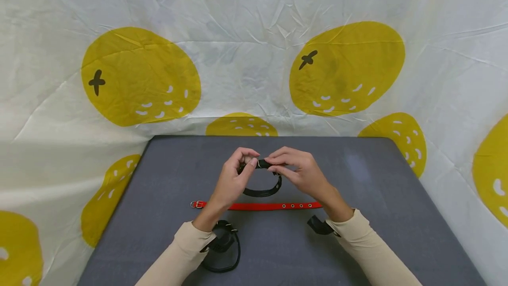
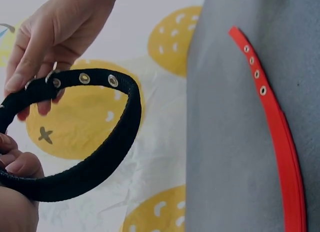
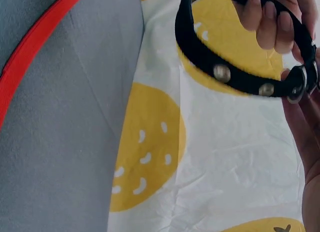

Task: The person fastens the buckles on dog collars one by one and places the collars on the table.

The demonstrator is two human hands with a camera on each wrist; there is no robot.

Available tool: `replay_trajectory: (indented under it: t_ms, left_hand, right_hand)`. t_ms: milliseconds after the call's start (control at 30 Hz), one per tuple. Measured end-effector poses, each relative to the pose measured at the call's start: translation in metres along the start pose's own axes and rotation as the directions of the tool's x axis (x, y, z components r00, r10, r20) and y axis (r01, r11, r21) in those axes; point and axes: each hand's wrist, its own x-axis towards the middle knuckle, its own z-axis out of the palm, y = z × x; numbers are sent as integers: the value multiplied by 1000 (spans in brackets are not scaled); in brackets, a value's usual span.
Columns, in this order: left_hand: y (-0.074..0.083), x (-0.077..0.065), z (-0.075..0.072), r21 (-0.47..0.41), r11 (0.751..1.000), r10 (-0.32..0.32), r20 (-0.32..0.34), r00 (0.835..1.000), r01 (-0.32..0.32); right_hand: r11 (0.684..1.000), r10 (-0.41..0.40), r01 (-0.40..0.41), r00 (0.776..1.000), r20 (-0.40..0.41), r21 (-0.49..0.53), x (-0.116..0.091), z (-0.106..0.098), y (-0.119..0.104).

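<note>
A black collar (image 1: 262,193) with metal eyelets and a buckle is held up above the table, closed into a loop. My left hand (image 1: 234,176) pinches the collar at its left side. Near the buckle, the thumb and fingers of my right hand (image 1: 302,170) pinch the strap. In the left wrist view the eyelets of the black collar (image 2: 100,173) face up along the band, and the right hand (image 2: 67,29) is at the buckle end. The right wrist view shows the same collar (image 3: 200,47), its buckle partly covered by fingers.
A red collar (image 1: 258,207) with eyelets and a metal buckle lies stretched across the grey table (image 1: 178,167), below the hands. A thin black strap loop (image 1: 239,250) lies by the left wrist. Behind the table hangs a white cloth (image 1: 246,79) with yellow fruit prints.
</note>
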Motion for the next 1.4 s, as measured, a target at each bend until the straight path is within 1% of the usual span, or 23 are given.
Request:
replay_trajectory:
  t_ms: [100,200,300,367,467,600,733,867,933,1000,1100,1200,1300,1400]
  left_hand:
    - [1,0,3,6,1000,2,-6,1000,-2]
    - [1,1,6,6,1000,0,15,1000,0]
    - [0,1,8,-11,1000,0,47,999,0]
    - [0,1,8,-23,1000,6,58,998,-4]
    - [-1,0,6,-40,999,12,58,998,-9]
    - [-2,0,3,-54,998,24,60,998,-21]
    - [-3,-1,0,-73,997,10,69,998,-5]
    - [-4,-2,-5,-90,996,-20,47,999,24]
    - [-4,-2,-8,-87,995,-37,37,999,40]
    - [-5,-2,-11,-74,995,-59,41,997,62]
    - [-6,-4,-14,-54,993,-98,73,993,102]
    - [-7,-7,-17,-27,990,-131,125,983,136]
    - [-7,-8,-20,-16,987,-155,183,971,160]
    - [-7,-9,-23,6,985,-172,228,958,175]
  right_hand:
    - [1000,0,0,1000,-5,2,1,3,-1]
    - [1000,27,-27,1000,10,-1,3,7,-4]
    - [995,96,-96,995,32,-19,4,11,-7]
    - [989,148,-147,989,31,-23,4,12,-9]
    - [976,218,-218,976,21,-13,3,11,-10]
    - [963,271,-271,962,28,-8,3,8,-10]
    - [964,266,-266,961,79,-7,3,2,-9]
    - [968,249,-246,959,138,-41,-2,-7,-7]
    - [966,256,-249,956,146,-61,-5,-9,-6]
    - [962,274,-267,952,139,-63,-8,-10,-5]
    - [953,304,-303,946,112,-23,-13,-8,-4]
    - [943,330,-331,942,66,9,-17,-6,-5]
    - [935,355,-355,935,24,-4,-18,-6,-6]
    - [925,378,-378,926,8,-24,-19,-6,-8]
